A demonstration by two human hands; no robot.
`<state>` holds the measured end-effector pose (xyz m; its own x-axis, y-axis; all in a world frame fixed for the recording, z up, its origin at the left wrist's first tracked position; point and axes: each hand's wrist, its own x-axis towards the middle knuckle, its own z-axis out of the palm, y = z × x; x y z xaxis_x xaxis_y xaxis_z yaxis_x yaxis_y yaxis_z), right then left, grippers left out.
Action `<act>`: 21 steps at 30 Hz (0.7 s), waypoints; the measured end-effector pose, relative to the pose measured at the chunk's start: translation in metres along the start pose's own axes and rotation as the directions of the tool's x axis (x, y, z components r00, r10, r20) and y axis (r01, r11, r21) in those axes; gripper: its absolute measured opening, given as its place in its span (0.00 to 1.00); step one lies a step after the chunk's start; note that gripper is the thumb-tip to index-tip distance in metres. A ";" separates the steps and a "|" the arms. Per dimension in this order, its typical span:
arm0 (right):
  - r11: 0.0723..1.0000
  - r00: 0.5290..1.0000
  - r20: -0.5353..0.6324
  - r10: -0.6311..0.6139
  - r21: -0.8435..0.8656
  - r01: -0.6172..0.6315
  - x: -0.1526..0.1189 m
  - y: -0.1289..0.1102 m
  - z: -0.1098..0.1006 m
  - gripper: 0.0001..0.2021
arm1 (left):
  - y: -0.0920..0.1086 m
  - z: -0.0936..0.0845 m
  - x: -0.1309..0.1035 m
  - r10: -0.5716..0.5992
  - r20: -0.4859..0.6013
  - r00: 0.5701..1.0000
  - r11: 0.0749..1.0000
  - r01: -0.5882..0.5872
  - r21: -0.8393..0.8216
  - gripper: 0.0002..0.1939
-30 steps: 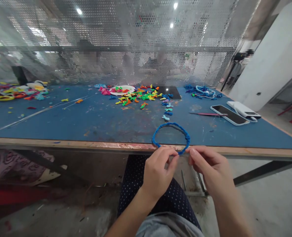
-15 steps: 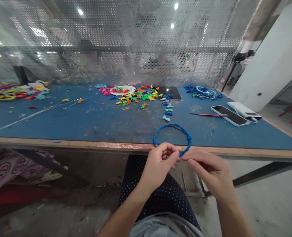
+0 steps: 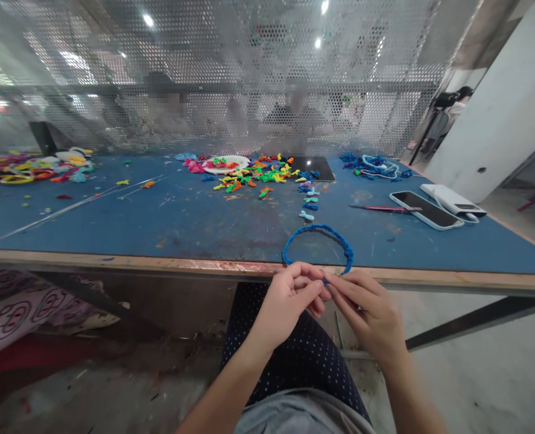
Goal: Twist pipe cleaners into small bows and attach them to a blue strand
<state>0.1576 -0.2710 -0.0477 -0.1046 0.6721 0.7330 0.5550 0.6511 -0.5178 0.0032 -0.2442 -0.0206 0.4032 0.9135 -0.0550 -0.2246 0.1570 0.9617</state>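
A blue fuzzy ring (image 3: 318, 227), like a headband of twisted pipe cleaner, stands out over the table's front edge. My left hand (image 3: 297, 292) pinches its near side between thumb and fingers. Right beside it, my right hand (image 3: 362, 301) is closed on the same part of the ring, with thumb and fingertips together. A small bit of blue shows between the two sets of fingertips; the rest there is hidden. Beyond the ring, a short line of small blue and pale-blue knotted pieces (image 3: 310, 207) runs away from me on the blue table (image 3: 195, 223).
Colourful knotted pieces (image 3: 267, 175) lie around a white plate (image 3: 226, 164) and a dark tablet (image 3: 322, 169). To the right are red tweezers (image 3: 385, 208), a phone (image 3: 425, 210), a power bank (image 3: 450, 201) and a blue heap (image 3: 371, 167). A perforated metal screen (image 3: 204, 90) stands behind.
My right hand has moved left and its fingertips have closed on the ring beside my left hand. My left hand has hardly moved.
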 end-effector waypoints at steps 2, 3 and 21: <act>1.000 1.000 -0.024 -0.008 0.011 0.008 0.000 -0.001 0.002 0.14 | 0.001 -0.002 0.001 -0.036 0.013 0.999 0.999 0.036 -0.014 0.11; 1.000 0.999 -0.030 -0.014 0.017 0.014 0.000 -0.001 0.002 0.14 | 0.001 -0.003 0.002 -0.052 0.025 0.998 0.999 0.052 -0.013 0.11; 0.994 1.000 -0.012 0.017 0.104 -0.016 0.005 0.009 0.003 0.18 | 0.009 -0.013 0.026 -0.224 0.245 0.943 0.965 0.250 -0.081 0.09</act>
<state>0.1598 -0.2607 -0.0494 -0.0847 0.6789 0.7294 0.4679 0.6733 -0.5724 0.0001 -0.2146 -0.0165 0.6484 0.7342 -0.2014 -0.1880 0.4107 0.8922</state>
